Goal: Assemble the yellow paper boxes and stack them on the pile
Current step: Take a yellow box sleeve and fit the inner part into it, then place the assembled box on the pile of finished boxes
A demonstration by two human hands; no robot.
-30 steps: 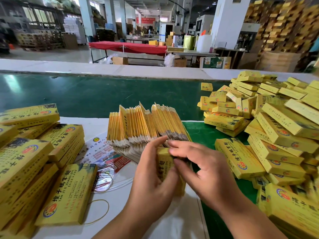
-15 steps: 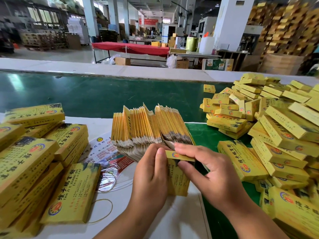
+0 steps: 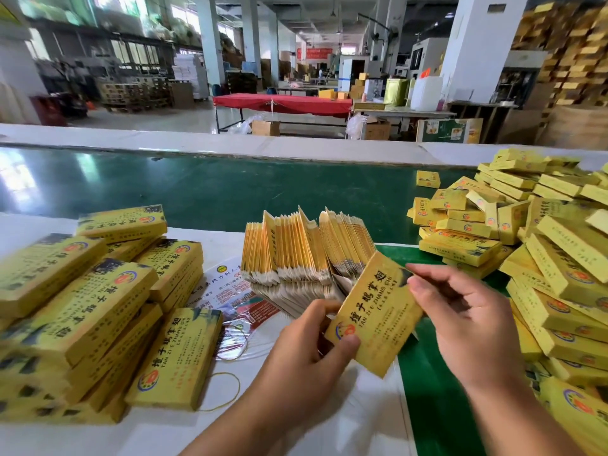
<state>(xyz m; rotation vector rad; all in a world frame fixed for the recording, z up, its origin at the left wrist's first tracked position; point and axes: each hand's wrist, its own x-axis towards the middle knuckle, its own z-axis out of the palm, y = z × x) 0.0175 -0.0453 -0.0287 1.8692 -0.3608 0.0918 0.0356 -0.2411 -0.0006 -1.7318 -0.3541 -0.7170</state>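
A yellow paper box (image 3: 373, 315) with black and red print is held tilted above the white sheet, its printed face up. My left hand (image 3: 306, 353) grips its lower left end, thumb on the red logo. My right hand (image 3: 467, 320) pinches its upper right corner with the fingertips. Just behind it stands a fanned bundle of flat, unfolded yellow box blanks (image 3: 302, 255). The pile of assembled yellow boxes (image 3: 543, 258) spreads over the right side of the green belt.
Stacks of yellow boxes (image 3: 82, 311) fill the left of the white sheet (image 3: 345, 419). A printed leaflet in plastic (image 3: 237, 301) and a rubber band (image 3: 227, 390) lie between them and the blanks. The green conveyor belt (image 3: 197, 189) runs across behind.
The box has been pulled free of the bundle and turned from edge-on to printed face up. Both hands lifted slightly, and my right hand slid to its upper right corner.
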